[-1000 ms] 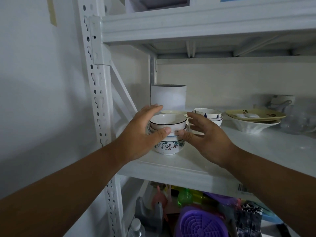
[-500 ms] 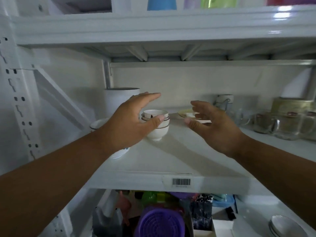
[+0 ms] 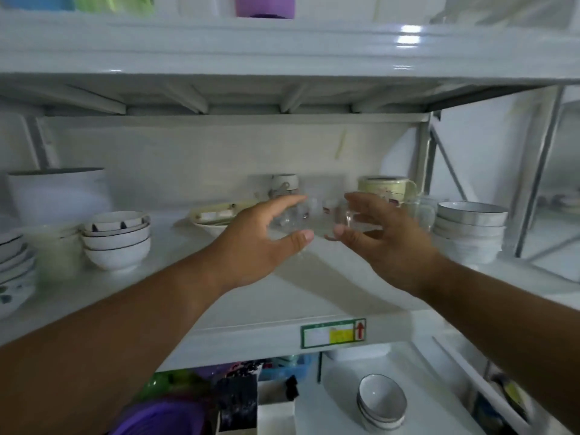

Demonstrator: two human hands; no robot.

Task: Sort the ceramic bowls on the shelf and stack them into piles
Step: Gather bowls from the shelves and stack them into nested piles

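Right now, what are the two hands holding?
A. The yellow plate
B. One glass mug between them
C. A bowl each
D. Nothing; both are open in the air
D: the left hand and right hand are open above the shelf, fingers spread, closed on nothing.

White bowl stack (image 3: 116, 240) left on shelf (image 3: 150, 296); grey-rimmed bowl pile (image 3: 470, 229) right, upright.

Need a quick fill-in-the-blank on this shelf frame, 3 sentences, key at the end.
1. Both hands, left hand and right hand, are open and hold ____.
2. The stack of grey-rimmed bowls stands at the ____ end of the shelf.
3. The arrow on the shelf-edge label is coloured ____.

Missing words: nothing; right; red
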